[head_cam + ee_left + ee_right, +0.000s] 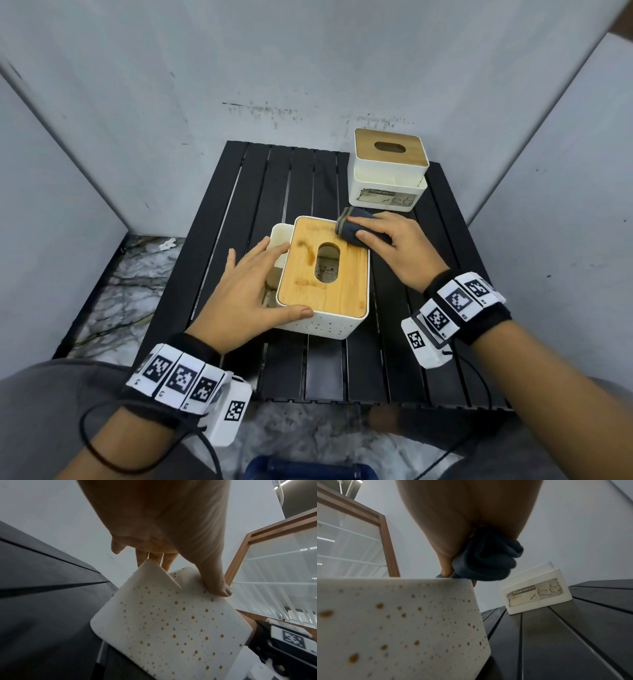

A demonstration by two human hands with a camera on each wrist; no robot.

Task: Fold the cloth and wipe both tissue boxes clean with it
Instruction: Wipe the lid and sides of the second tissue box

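Dark folded cloth (359,229) sits bunched in the right hand's (399,247) grip, pressed on the near tissue box's (329,318) bamboo lid (349,277). Left hand (245,291), fingers straight, steadies that box on the black worktop (342,370); second tissue box (387,178) stands behind.

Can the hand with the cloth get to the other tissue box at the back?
Probably yes. The right hand holds the cloth at the near box's far corner, and only bare table lies between it and the far box.

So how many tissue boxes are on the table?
2: a white dotted, wooden-lidded tissue box between both hands, and a white labelled, wooden-lidded tissue box at the far right corner.
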